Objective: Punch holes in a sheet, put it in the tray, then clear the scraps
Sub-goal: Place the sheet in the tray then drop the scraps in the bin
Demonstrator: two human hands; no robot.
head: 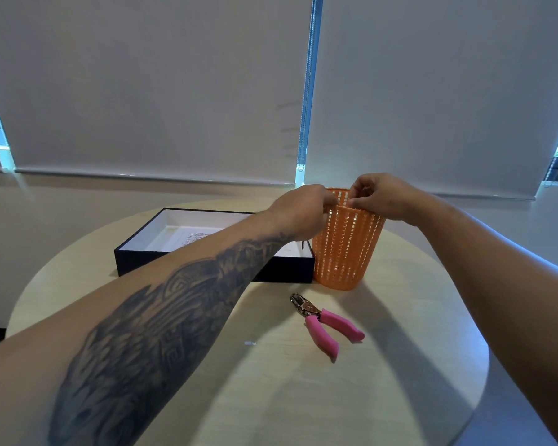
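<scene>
An orange perforated basket [347, 249] stands upright at the back of the round table. My left hand [303, 210] and my right hand [380, 196] meet over its rim, fingertips bunched close together at the opening. Whatever they pinch is too small to see. Left of the basket and touching it is the black tray [132, 254] with a white inside. A printed sheet [187, 236] lies flat in the tray, partly hidden by my left forearm. The pink-handled hole punch [326, 323] lies on the table in front of the basket, with no hand on it.
A small pale speck [249, 343] lies on the light wooden table [303, 397] left of the punch. Closed roller blinds [142, 91] fill the wall behind the table. My forearms reach across the table from both sides.
</scene>
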